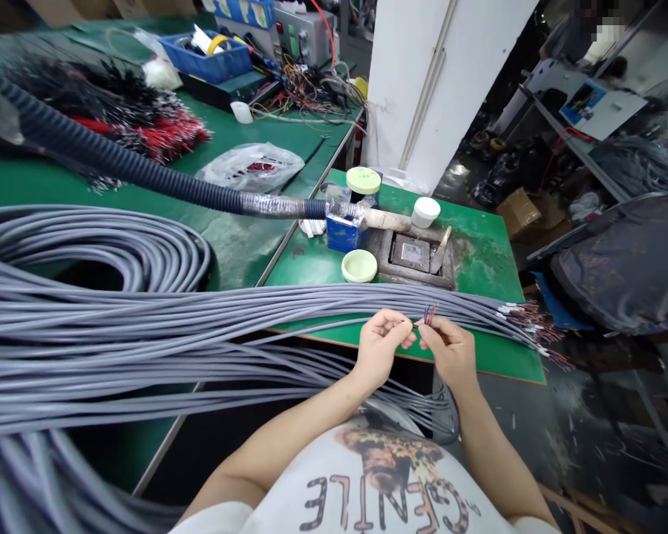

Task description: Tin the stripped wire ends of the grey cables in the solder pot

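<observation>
Overall light: bright, even indoor light; source out of frame.
Glare: small white highlights on the plastic bag point(250, 167) and the taped section of the black corrugated hose point(275, 206).
Shadows: soft and faint on the green bench mat point(234, 248); much darker on the floor point(512, 415) beside the bench.
Edge distortion: strong wide-lens bowing; the white pillar point(445, 89) leans, and the grey cables point(89, 348) curve toward the lower left.
Blur: black-and-red wire bundle point(111, 111) soft at upper left; pixelated patches at upper right.
Focus: sharpest at centre, on the coloured wire ends point(430, 315).
</observation>
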The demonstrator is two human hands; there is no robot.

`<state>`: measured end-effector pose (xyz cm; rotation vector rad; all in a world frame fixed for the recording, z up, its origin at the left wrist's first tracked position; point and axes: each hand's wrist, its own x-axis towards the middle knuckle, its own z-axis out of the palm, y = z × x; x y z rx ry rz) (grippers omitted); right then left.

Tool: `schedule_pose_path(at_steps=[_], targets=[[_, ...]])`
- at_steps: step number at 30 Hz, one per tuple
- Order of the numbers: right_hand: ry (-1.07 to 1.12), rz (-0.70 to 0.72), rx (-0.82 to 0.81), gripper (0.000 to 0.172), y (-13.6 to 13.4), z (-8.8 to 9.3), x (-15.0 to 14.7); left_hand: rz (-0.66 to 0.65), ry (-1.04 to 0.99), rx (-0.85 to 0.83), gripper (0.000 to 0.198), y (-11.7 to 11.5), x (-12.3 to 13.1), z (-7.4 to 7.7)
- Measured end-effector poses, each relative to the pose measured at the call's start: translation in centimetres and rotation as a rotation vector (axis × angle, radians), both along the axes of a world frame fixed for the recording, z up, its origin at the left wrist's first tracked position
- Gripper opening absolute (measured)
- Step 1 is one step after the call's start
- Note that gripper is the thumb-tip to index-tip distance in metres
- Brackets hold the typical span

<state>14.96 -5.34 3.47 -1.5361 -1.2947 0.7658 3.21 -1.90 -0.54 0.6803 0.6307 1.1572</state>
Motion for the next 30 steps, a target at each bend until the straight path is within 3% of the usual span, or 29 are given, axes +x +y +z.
schedule_pose_path(at_steps=[5, 9, 13, 17, 24, 30], targets=[[-0.138, 0.022, -0.012, 0.026, 2.3, 0.7, 0.2, 0.134, 0.002, -0.028, 0.020, 1.5, -1.9, -0.1], [-0.194, 0.103, -0.024, 0.029, 5.9, 1.3, 0.2, 0.231, 0.203, 0.124, 0.016, 2.2, -4.1, -0.8], [-0.360, 0.244, -0.002, 0.032, 10.6, 1.8, -0.7, 0.164, 0.562, 0.456, 0.014, 2.4, -5.4, -2.3], [-0.600, 0.334, -0.011, 0.031, 15.1, 1.5, -2.0, 0.027, 0.740, 0.695, 0.017, 2.8, -5.7, -3.3], [-0.968, 0.402, -0.181, 0.024, 19.2, 0.3, -4.2, 0.023, 0.746, 0.784, 0.016, 3.2, -6.0, -3.5], [-1.062, 0.410, -0.248, 0.023, 20.3, -0.4, -4.8, -0.001, 0.747, 0.785, 0.016, 3.3, -6.0, -3.6]])
